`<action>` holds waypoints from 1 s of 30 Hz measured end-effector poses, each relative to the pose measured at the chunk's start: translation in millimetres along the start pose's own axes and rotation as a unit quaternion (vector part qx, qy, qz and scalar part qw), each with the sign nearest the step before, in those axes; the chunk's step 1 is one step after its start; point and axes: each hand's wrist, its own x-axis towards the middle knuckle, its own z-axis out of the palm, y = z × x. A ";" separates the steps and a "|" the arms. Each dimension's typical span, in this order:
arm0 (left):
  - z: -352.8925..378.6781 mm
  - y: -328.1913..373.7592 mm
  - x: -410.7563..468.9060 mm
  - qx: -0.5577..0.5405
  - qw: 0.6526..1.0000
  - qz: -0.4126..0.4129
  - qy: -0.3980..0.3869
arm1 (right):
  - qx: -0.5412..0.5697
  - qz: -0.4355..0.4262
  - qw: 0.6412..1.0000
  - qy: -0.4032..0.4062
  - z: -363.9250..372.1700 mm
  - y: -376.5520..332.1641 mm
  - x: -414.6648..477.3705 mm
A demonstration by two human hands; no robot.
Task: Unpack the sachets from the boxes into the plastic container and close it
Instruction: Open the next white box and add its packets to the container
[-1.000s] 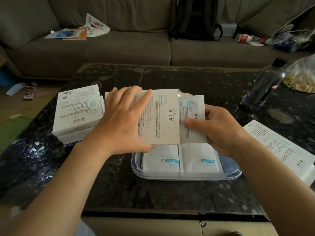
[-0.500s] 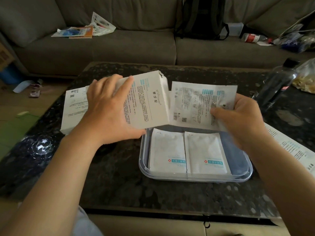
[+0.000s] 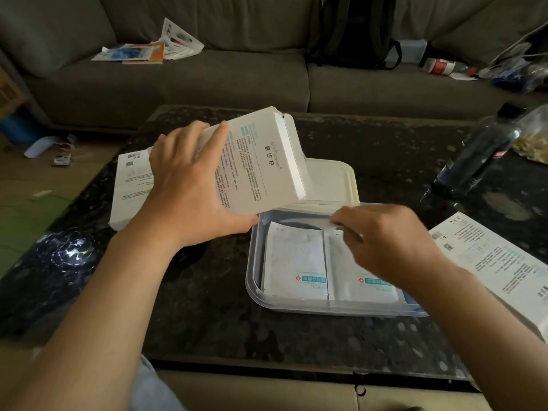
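Note:
My left hand (image 3: pixel 189 191) grips a white printed box (image 3: pixel 261 161), tilted above the dark table, its open end toward the container. The clear plastic container (image 3: pixel 252 280) sits in front of me with two white sachets (image 3: pixel 296 262) lying side by side in it. My right hand (image 3: pixel 385 241) is low over the right sachet and pinches the thin edge of a sachet at the container's far side. The container's white lid (image 3: pixel 332 182) lies just behind it, partly under the box.
More white boxes (image 3: pixel 130 185) are stacked left of my left hand. A flat printed box (image 3: pixel 498 262) lies at the right, a dark bottle (image 3: pixel 480 155) and a bag of food (image 3: pixel 533 134) behind it. A sofa (image 3: pixel 207 81) with papers and a backpack stands beyond the table.
My right hand pulled sachets out of the box and has lowered them into the container. My left hand lifted and tilted the box up to the left, uncovering the lid.

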 end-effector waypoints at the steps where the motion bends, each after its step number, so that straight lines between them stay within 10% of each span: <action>1: 0.2 0.7 -0.3 -0.002 1.000 0.000 0.000 | -0.007 -0.014 0.999 -0.034 3.1 -6.0 -0.3; 18: 6.1 4.2 0.3 0.002 1.000 0.010 -0.006 | 0.172 0.068 0.924 -0.334 2.6 -28.6 2.7; 30: 8.2 5.5 -0.4 -0.003 1.000 0.006 -0.017 | 0.127 0.060 0.914 -0.380 16.5 -17.2 4.9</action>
